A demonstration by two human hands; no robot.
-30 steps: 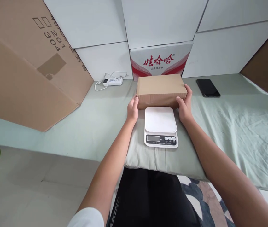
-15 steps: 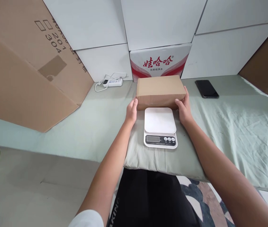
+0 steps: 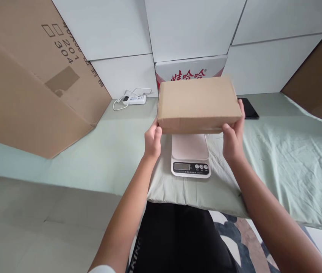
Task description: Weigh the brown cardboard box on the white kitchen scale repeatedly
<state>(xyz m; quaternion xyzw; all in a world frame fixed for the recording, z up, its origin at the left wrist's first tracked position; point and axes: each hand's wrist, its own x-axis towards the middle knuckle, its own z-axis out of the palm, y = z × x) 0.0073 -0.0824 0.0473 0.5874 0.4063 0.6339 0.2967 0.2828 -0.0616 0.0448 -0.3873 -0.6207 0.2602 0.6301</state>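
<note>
- Small cardboard box point(image 3: 199, 100), one — top closed, contents hidden; held over the far part of the scale, contact between them not visible.
- Left hand point(image 3: 152, 142) — fingers gripping the box's left end.
- Right hand point(image 3: 233, 144) — fingers gripping its right end, thumb on the near face.
- White scale point(image 3: 191, 155), on green cloth point(image 3: 115, 151), plate partly hidden.
- Large carton point(image 3: 21, 76), far left, marked "304"; inside out of view.
- White carton point(image 3: 189, 67), red lettering, behind the box; contents hidden.
- Black phone point(image 3: 251, 109), partly behind the right hand.
</note>
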